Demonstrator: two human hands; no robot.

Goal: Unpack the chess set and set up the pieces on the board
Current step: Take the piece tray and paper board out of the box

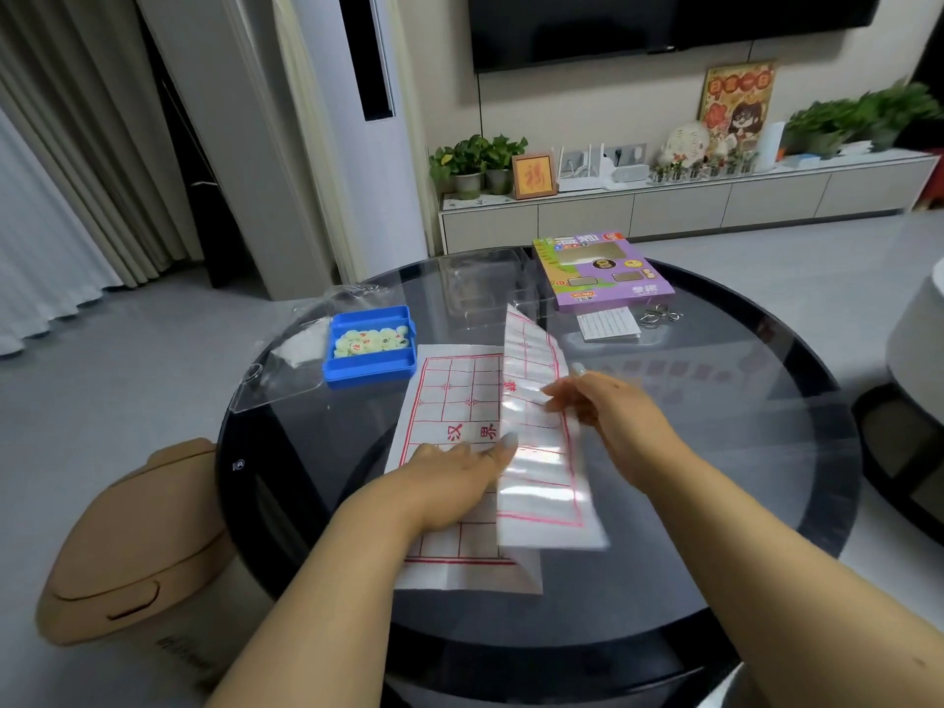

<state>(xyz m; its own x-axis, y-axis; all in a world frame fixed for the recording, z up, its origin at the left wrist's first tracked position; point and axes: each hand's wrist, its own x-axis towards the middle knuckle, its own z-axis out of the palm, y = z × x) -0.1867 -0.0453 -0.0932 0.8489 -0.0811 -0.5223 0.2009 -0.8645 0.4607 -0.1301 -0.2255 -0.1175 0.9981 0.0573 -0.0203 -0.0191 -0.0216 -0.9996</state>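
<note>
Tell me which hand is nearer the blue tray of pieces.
Left. The left hand presses the paper board just below the blue tray; the right hand lifts the board's folded half, farther right.

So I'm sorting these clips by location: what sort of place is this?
Most likely a home living room: a wall-mounted television above a low media cabinet with potted plants, and a round glass table.

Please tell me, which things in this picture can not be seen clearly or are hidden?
- Head view: the right half of the paper board is motion-blurred.
- The right hand has blurred fingers, so its grip is unclear.
- The marks on the pieces in the blue box are too small.
- The left hand hides board squares.
</note>
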